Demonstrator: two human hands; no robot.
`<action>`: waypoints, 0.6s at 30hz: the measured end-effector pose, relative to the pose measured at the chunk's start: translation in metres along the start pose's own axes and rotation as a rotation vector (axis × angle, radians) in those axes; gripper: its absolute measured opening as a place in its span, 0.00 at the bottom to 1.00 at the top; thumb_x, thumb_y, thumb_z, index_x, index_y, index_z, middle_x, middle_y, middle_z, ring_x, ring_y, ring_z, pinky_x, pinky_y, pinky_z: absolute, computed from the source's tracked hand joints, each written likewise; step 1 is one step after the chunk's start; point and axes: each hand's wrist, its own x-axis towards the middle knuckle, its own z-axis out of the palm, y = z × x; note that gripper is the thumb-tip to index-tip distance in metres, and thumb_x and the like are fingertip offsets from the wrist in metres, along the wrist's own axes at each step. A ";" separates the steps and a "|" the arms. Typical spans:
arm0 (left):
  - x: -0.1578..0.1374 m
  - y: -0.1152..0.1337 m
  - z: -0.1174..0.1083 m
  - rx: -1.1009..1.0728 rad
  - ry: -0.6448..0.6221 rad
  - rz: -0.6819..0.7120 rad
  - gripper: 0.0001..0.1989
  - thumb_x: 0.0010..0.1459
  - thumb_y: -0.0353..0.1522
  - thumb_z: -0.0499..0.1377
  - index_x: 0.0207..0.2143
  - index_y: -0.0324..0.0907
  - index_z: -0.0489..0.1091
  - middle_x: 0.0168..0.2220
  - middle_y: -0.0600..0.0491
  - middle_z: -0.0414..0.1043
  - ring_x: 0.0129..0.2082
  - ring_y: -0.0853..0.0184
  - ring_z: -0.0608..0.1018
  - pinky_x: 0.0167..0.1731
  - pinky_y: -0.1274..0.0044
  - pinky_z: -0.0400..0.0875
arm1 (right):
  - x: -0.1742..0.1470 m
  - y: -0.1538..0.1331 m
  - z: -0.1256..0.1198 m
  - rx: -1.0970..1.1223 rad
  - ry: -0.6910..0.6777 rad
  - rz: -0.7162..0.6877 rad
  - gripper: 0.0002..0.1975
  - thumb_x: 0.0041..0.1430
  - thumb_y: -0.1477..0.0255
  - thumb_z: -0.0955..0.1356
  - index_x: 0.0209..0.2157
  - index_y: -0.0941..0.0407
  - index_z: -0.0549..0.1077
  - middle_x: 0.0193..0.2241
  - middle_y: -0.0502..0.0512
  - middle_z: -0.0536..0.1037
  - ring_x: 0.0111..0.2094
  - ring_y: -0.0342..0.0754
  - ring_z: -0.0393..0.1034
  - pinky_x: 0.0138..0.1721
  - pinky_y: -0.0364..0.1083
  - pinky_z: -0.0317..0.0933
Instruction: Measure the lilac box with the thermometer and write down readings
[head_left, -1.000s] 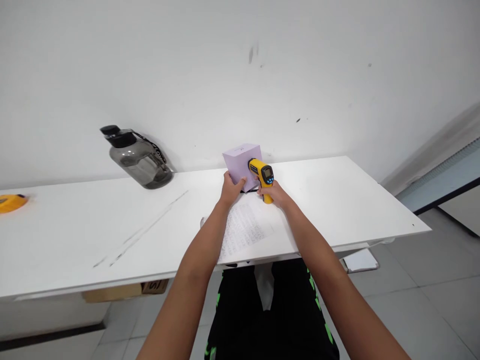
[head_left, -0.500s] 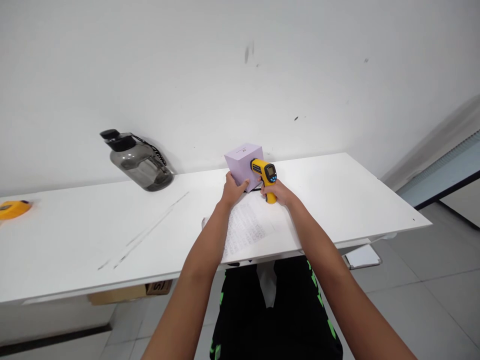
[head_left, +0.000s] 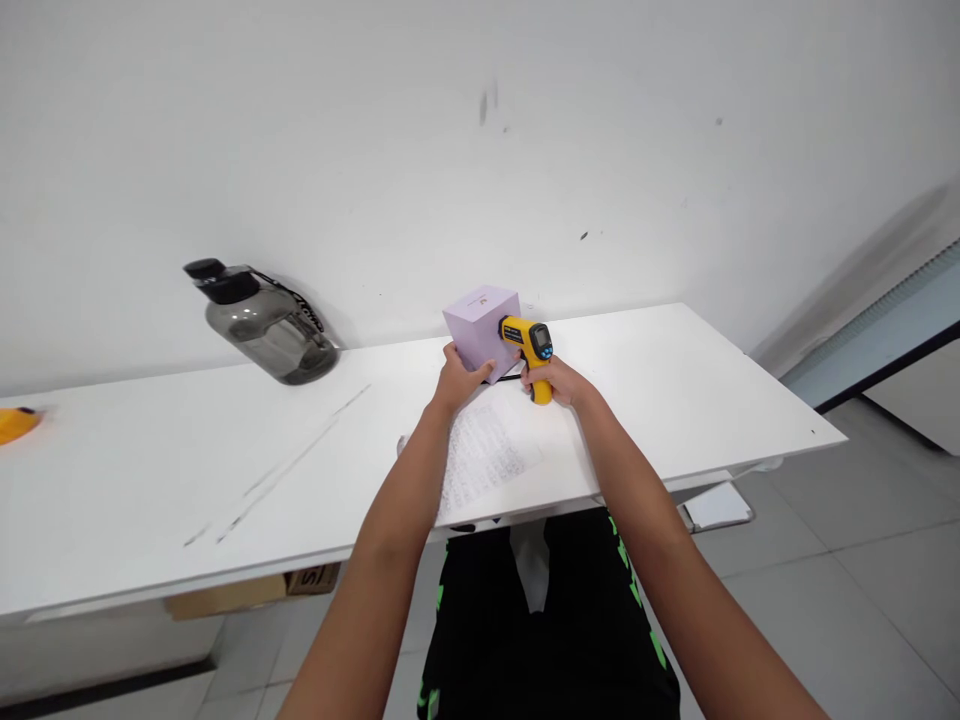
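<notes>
Paper (head_left: 484, 460) on tabletop (head_left: 675, 420). R grip (head_left: 562, 381) clamped on gun (head_left: 526, 340) by handle (head_left: 541, 394): prob. light, stiff plastic, best held there. Beyond, box (head_left: 478, 335) tilted nr wall (head_left: 420, 220), L grip (head_left: 459, 382) clamped on it: likely light, stiff card; hold opp. sides.

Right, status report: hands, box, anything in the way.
Left hand holding lilac box. Right hand gripping yellow thermometer gun, nozzle against or near box. Nothing visibly in the way; bottle off left.

The left fingers (head_left: 486, 369) hold a lilac box (head_left: 474, 338); the right fingers (head_left: 537, 375) wrap a yellow pistol-shaped meter (head_left: 527, 337). On the counter (head_left: 660, 390), a printed sheet (head_left: 484, 455) lies just nearer than both, a grey bottle (head_left: 274, 335) well left.
</notes>
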 end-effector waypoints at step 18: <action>0.000 -0.002 0.002 -0.084 0.024 0.008 0.40 0.53 0.44 0.78 0.59 0.47 0.60 0.65 0.37 0.78 0.68 0.47 0.81 0.67 0.57 0.76 | 0.009 0.010 0.002 -0.013 0.052 -0.035 0.27 0.33 0.72 0.78 0.41 0.52 0.76 0.22 0.45 0.76 0.24 0.46 0.67 0.29 0.47 0.63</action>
